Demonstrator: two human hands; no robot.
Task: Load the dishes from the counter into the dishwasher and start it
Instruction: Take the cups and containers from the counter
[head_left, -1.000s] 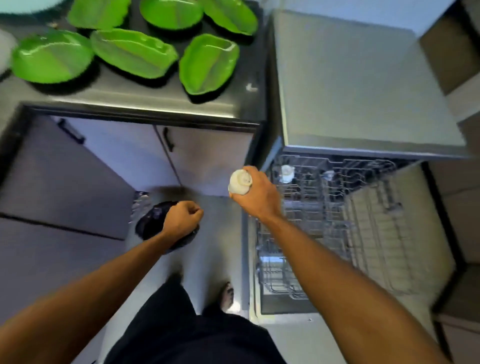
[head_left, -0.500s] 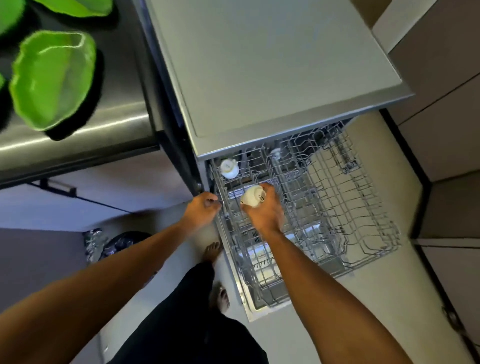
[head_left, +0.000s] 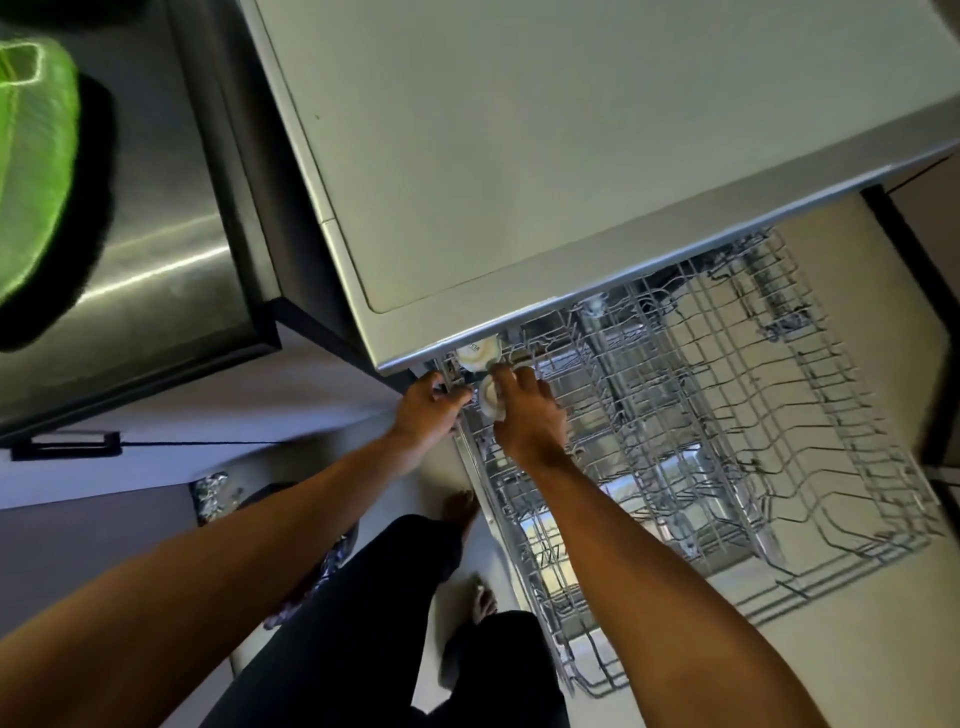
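A pulled-out wire rack (head_left: 727, 441) sticks out from under the grey dishwasher top (head_left: 519, 156). My right hand (head_left: 527, 415) holds a small white cup (head_left: 488, 400) upside down at the rack's back left corner. A second white cup (head_left: 475, 354) stands just behind it in the rack, partly under the dishwasher's edge. My left hand (head_left: 428, 408) grips the rack's left rim beside the cups. A green leaf-shaped plate (head_left: 31, 171) lies blurred on the steel counter (head_left: 166, 249) at the far left.
Below the counter are pale cabinet fronts with a dark handle (head_left: 65, 444). A dark bag with foil (head_left: 213, 493) lies on the floor left of my legs. My bare feet (head_left: 460, 512) stand close to the rack's left side.
The view has swung right and closer to the dishwasher. My right hand has carried the cup further back into the rack's left corner, next to the other cup. My left hand stays on the rack's rim.
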